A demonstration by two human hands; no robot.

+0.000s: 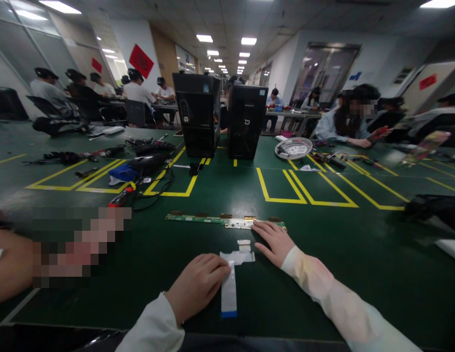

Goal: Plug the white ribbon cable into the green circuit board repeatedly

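Note:
My left hand (pixel 201 282) has its fingers closed on the edge of a white flat ribbon cable (pixel 229 288), which lies folded on the green table and ends in a blue strip. A small connector end (pixel 244 243) shows at the cable's far side. My right hand (pixel 274 238) lies with fingers stretched out, fingertips touching the right part of a long narrow circuit board (pixel 198 218). That board is green, with a whitish section (pixel 236 224) near its middle and brown tabs along its far edge. The hand covers some of its right part.
Two black computer towers (pixel 197 117) (pixel 246 122) stand at the back. Left are another person's arm (pixel 10 261), a red-and-black tool (pixel 120 196), a blue item (pixel 122 173) and cables. A white fan grille (pixel 293 148) lies back right; a person (pixel 344 127) sits behind it.

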